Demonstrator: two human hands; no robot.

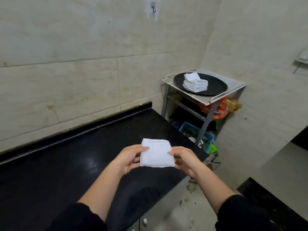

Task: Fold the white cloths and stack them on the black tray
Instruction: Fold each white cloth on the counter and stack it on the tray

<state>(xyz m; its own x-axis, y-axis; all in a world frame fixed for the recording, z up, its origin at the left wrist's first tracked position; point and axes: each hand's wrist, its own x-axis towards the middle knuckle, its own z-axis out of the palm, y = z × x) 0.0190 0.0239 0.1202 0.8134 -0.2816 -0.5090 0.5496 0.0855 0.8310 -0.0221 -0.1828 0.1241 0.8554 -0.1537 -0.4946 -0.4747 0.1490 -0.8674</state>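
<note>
Cloth (156, 153), white and folded into a thick, almost square pad, was held flat and face up over the right end of the black desk (75, 160). Its slightly longer side ran from one hand to the other, and its far edge pointed toward the tiled wall. The nap looked soft like towelling, and layered folds showed along the near edge.

The left hand (129, 158) pinched the left edge, thumb on top, and the right hand (182, 160) pinched the right edge the same way. The fingers (135, 160) of both hands were curled underneath, mostly hidden by the cloth. I could not tell whether the pad touched the desk or hung just above it.

Well off to the right, a stack of folded cloths (195, 82) sat on the round black tray (215, 87), leaning a little and unevenly squared. The tray rested on a white rack (233, 88). Below the rack, a blue basket (188, 129) and an orange bag (221, 110) were partly hidden behind its legs, and their contents were hard to make out.
</note>
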